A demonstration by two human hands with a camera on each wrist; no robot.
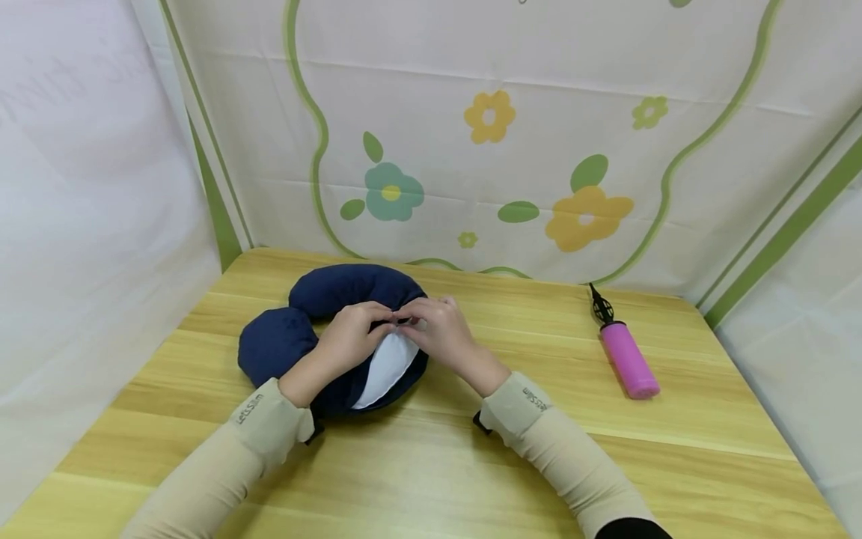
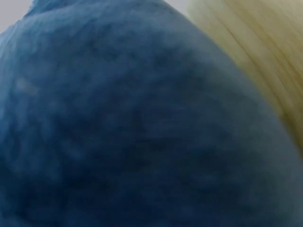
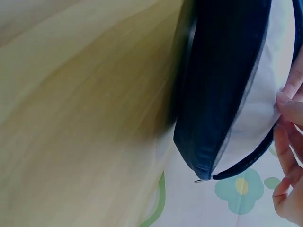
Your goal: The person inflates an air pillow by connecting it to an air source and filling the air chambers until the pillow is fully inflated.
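A navy blue plush U-shaped neck pillow [image 1: 355, 284] lies on the table, its zip standing open. White inner fabric [image 1: 387, 368] shows through the gap; the open zip edge [image 3: 244, 92] runs along it in the right wrist view. My left hand [image 1: 352, 335] reaches over the pillow and pinches at the far end of the white fabric. From the other side, my right hand [image 1: 441, 331] pinches the same spot, fingertips touching or nearly so. Exactly what lies between the fingertips is hidden. Blue plush [image 2: 142, 113] fills most of the left wrist view.
A pink hand pump [image 1: 629, 359] with a black nozzle [image 1: 601, 305] lies at the right of the wooden table [image 1: 431, 479]. Behind the table hangs a white curtain [image 1: 417, 112] with printed flowers. More white cloth walls flank both sides.
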